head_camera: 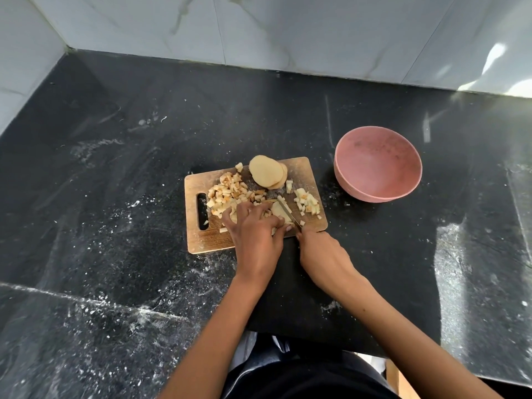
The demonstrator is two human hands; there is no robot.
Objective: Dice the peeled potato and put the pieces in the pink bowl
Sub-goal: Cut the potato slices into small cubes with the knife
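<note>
A wooden cutting board [305, 168] lies on the black counter. On its far edge rests a stack of round potato slices [266, 171]. Diced potato lies in a heap on the left [230, 191] and in a smaller heap on the right [307, 203]. My left hand [254, 228] holds down a potato slice [278, 210] with curled fingers near the board's front edge. My right hand [322, 257] grips a knife [289, 213], whose blade lies across that slice. The pink bowl [377, 164] stands to the right of the board with nothing in it.
The black stone counter [115, 182] is dusted with white specks and smears. White marble wall tiles [259, 30] close off the back and the left corner. The counter's front edge steps back around my body at the bottom.
</note>
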